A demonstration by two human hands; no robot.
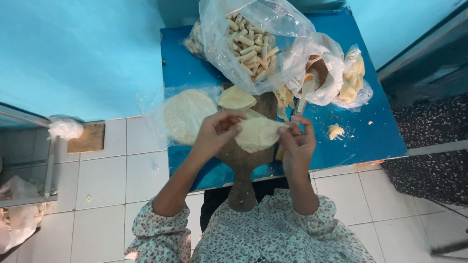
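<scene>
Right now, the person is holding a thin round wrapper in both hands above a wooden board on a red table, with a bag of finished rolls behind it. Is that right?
Nearly. The table is blue, not red, as the head view shows. The rest holds: the left hand and right hand hold the thin round wrapper above the wooden board, and the bag of finished rolls sits behind it.
</scene>
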